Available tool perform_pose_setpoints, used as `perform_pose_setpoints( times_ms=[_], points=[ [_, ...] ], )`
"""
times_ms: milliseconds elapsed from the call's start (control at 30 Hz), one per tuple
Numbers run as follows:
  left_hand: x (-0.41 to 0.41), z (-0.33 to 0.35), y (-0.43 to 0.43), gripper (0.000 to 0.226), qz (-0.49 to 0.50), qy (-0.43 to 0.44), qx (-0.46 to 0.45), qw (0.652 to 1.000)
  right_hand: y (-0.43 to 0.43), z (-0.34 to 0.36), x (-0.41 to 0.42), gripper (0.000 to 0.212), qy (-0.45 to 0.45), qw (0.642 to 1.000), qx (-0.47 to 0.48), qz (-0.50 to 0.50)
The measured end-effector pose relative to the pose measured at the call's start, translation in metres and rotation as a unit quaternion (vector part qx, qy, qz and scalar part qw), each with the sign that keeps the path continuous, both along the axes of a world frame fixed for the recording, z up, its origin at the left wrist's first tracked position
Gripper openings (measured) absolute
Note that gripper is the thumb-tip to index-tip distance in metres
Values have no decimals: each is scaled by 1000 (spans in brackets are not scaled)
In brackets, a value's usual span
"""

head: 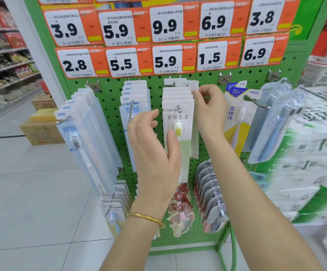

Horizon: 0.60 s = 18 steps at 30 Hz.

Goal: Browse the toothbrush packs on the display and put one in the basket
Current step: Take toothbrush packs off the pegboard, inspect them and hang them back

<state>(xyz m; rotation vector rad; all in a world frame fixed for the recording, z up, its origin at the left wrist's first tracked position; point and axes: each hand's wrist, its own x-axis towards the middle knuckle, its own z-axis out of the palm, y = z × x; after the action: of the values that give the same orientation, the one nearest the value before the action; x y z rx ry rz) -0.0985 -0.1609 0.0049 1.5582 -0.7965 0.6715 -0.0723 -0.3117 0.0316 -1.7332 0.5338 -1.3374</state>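
Two hands [155, 153] [210, 108], one gold bangle [147, 218].

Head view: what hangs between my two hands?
The row of white-and-green toothbrush packs hangs there in the head view, left hand touching the front one, right hand pinching their top edges.

Pegboard [112, 114] green, dotted with dark holes; price tags [166, 57] at 12 o'clock orange and white; centre toothbrush pack [186, 149] white over pale green; bangle [149, 218] at 6 o'clock gold

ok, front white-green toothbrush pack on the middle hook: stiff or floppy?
Probably light: the right hand pinches a rear pack with fingertips only. Likely bendy: the front pack is a thin flat pouch. On one hook, it may swing if pushed.
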Motion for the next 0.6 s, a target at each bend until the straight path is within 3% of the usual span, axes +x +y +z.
perform_pose_setpoints(
  times_ms=[367, 600],
  points=[
    [-24, -29, -3, 41, 6, 10, 9, 1000, 25, -36, -57, 6, 53, 994, -74, -59],
    [-62, -50, -17, 32, -38, 74, 27, 996, 23, -55, -109, 5, 47, 999, -21, -10]
  ],
)
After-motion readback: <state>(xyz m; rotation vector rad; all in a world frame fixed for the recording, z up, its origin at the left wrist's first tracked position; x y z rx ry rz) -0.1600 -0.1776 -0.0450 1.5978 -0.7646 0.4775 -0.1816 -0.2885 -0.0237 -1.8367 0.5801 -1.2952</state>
